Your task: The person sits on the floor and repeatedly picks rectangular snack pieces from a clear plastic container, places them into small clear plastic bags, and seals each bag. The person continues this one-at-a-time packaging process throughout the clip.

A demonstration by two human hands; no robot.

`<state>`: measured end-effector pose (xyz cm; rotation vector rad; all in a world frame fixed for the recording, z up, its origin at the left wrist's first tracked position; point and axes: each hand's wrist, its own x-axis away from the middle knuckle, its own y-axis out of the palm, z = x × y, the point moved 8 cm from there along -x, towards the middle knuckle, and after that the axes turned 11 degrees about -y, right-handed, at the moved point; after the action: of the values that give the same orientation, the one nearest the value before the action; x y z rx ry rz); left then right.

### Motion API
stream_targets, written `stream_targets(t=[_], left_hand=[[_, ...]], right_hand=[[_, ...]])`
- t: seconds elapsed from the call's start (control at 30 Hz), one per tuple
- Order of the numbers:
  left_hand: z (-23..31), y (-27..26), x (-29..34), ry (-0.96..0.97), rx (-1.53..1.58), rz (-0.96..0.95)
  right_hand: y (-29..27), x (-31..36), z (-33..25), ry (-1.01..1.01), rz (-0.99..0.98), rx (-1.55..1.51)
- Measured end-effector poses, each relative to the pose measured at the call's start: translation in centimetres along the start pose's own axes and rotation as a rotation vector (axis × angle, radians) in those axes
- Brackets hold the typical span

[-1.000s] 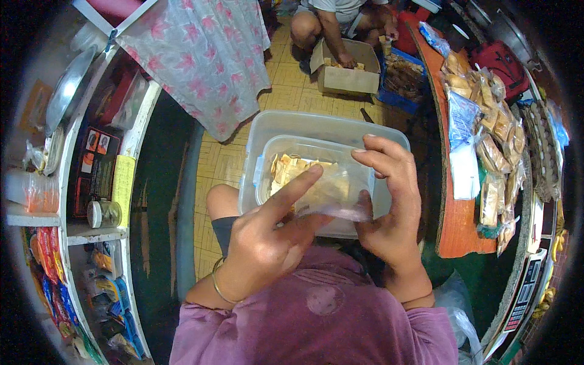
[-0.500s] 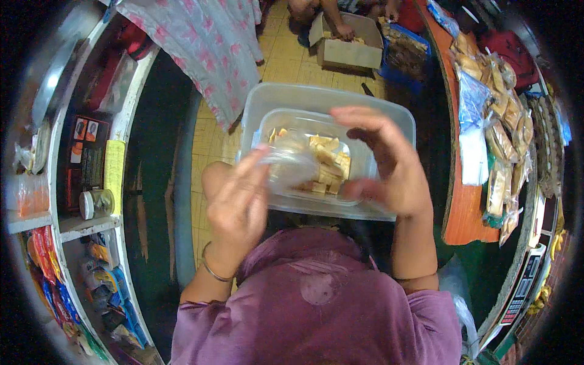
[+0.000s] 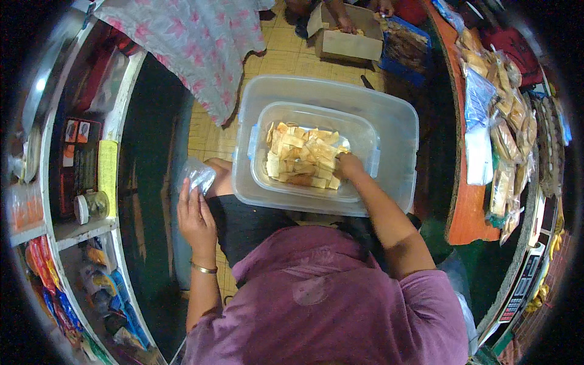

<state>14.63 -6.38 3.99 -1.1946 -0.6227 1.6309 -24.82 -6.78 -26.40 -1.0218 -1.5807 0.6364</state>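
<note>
Over my left knee, my left hand (image 3: 198, 216) holds a clear plastic bag (image 3: 199, 175) between thumb and fingers. My right hand (image 3: 348, 165) reaches into the smaller clear plastic tub (image 3: 365, 131). Its fingers are curled at the right edge of a pile of flat, yellow-brown chips (image 3: 304, 152). Some chips touch the fingertips; what the fingers grip is partly hidden. The smaller tub sits inside a larger translucent plastic bin (image 3: 398, 164), just in front of my lap.
Bagged goods (image 3: 511, 134) lie on an orange-topped counter (image 3: 465, 210) at the right. On the left stands a shelf (image 3: 85, 231) with packets and a jar (image 3: 91, 207). Floral cloth (image 3: 201, 55) hangs at far left. Another person's hand (image 3: 347, 24) is in a cardboard box (image 3: 350, 45) beside a blue crate (image 3: 406, 48).
My left hand has moved left and down, away from the tub, with the plastic bag. My right hand has lowered from above the tub to the chips, and its spread fingers have curled.
</note>
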Motion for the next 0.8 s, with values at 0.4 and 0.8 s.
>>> stream_targets(t=[0.4, 0.8], left_hand=[[-3.6, 1.9, 1.7, -0.239, 0.151, -0.072], [-4.5, 3.7, 2.4, -0.332, 0.267, -0.09]], right_hand=[[1.5, -1.4, 0.1, -0.063, 0.006, 0.0], [-6.6, 5.7, -5.6, 0.075, -0.146, -1.544]])
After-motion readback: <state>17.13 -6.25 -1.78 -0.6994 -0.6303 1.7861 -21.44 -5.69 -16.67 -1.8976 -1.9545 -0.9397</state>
